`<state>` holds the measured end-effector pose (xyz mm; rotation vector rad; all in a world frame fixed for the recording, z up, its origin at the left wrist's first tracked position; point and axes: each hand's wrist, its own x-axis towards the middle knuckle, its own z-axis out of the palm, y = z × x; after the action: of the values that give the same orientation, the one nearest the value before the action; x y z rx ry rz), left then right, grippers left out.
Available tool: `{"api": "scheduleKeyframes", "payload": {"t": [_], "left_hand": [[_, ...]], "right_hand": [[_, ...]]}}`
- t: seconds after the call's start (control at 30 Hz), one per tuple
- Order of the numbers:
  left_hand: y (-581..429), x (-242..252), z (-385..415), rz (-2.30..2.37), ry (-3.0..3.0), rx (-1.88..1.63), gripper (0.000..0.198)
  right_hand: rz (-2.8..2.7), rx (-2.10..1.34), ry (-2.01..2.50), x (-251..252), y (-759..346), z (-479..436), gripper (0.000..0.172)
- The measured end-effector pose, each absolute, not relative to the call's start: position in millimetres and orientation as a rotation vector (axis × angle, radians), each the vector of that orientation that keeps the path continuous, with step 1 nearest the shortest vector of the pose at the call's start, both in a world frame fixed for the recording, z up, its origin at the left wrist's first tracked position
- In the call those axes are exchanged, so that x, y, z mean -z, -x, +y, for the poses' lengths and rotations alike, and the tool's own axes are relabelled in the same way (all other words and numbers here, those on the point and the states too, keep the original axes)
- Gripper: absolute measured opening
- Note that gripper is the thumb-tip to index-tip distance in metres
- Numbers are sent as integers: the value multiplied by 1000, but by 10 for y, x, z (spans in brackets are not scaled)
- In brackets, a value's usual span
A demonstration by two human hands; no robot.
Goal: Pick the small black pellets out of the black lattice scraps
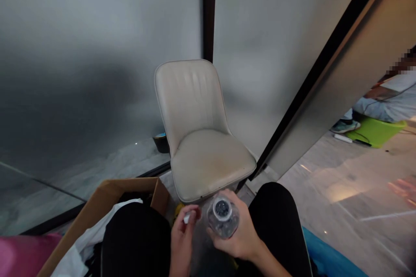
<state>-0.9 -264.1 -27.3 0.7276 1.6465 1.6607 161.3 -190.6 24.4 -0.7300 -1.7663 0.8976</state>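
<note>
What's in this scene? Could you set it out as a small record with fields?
Left hand: pinches a small white item
Right hand: grips a clear plastic bottle
In front: a cream padded chair
Beside the knees: a cardboard box
Behind the chair: frosted glass panels
Off to the right: another person beside a green tub

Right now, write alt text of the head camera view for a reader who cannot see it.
A person's right hand holds a clear plastic bottle over black-clad knees while the left hand pinches a small white object. A cream padded chair stands ahead against frosted glass, an open cardboard box to the left.
</note>
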Motion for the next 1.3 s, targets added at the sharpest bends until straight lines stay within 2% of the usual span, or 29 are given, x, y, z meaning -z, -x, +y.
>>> {"api": "scheduleKeyframes", "payload": {"t": [0.07,0.13,0.37,0.47,0.63,1.0,1.07,1.2,1.3], "left_hand": [[32,303,-2738,1558,-655,-1668,71],[-17,283,-2801,1480,-613,-1714,63],[-318,283,-2894,1568,-931,-1732,60],[-344,419,-2949,1622,-1091,-1602,55],[-362,615,-3010,1598,-1213,-1436,50],[-263,787,-2942,1586,-1419,-1420,43],[-252,875,-2933,1565,-1409,-1410,43],[-318,1081,-2883,1546,-1299,-1450,48],[-405,1185,-2807,1634,-1151,-1626,57]], "right_hand": [[-1705,-1161,823,80,-1615,-2034,44],[-1656,-1325,848,381,-1622,-2183,42],[-1635,-1466,893,1032,-1618,-2616,51],[-1635,-1485,903,1195,-1609,-2650,61],[-1623,-1488,930,1400,-1622,-2609,64],[-1557,-1464,961,1618,-1532,-2615,69],[-1566,-1455,957,1607,-1514,-2579,62],[-1602,-1449,926,1493,-1415,-2472,32],[-1610,-1399,919,1353,-1263,-2417,26]]}}
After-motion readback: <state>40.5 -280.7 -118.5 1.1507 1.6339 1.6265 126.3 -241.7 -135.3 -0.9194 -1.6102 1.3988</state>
